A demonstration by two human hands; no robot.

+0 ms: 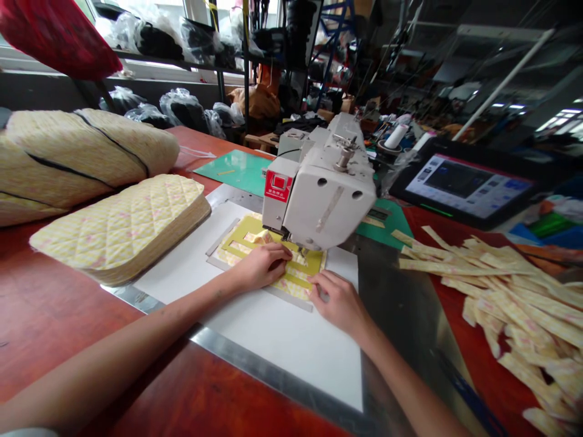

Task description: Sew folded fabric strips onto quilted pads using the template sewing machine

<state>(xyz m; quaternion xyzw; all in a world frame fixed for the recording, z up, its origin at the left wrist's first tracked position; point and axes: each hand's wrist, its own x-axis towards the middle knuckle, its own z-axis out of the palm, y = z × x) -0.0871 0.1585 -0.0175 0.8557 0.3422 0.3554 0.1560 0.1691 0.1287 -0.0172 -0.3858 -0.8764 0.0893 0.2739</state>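
A white sewing machine (319, 188) stands over a yellow-green template (248, 233) that lies on a piece of yellow quilted fabric. My left hand (262, 267) rests on the template just left of the needle, fingers curled and pressed down on it. Palm down at the template's lower right edge, my right hand (339, 300) has its fingers bent and touching the fabric there. Both hands lie on the white work plate (282, 334) under the machine head.
A stack of yellow quilted pieces (122, 227) sits at left, with bigger bundles (77, 155) behind. Several yellow fabric strips (514, 303) are heaped at right. A touchscreen panel (464, 185) stands at back right and a green mat (234, 170) behind the machine.
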